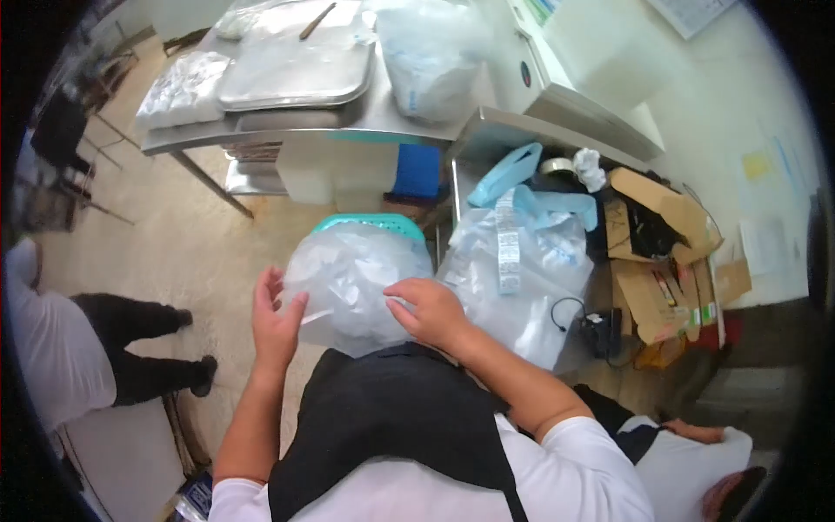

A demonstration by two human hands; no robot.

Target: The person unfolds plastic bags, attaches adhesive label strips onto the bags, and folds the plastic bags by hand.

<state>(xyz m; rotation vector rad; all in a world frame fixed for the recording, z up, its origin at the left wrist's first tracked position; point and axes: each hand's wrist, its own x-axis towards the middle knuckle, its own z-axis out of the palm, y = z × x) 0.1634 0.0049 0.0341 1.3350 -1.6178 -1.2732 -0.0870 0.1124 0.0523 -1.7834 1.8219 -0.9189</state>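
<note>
A clear plastic bag (357, 278) bulges over a turquoise basket (374, 224) in front of my body; what the bag holds is blurred by the plastic. My left hand (278, 320) is at the bag's left side, its fingers and thumb apart, close to a loose edge of the plastic. On the right side, my right hand (428, 311) rests at the bag's surface with thumb and forefinger apart. Nothing shows gripped in either hand.
A steel table (196, 139) ahead carries metal trays (296, 74) and a large filled bag (430, 65). On my right stand plastic bags (522, 296), a label strip (507, 244) and cardboard boxes (652, 300). People are at left (61, 339) and lower right (687, 461).
</note>
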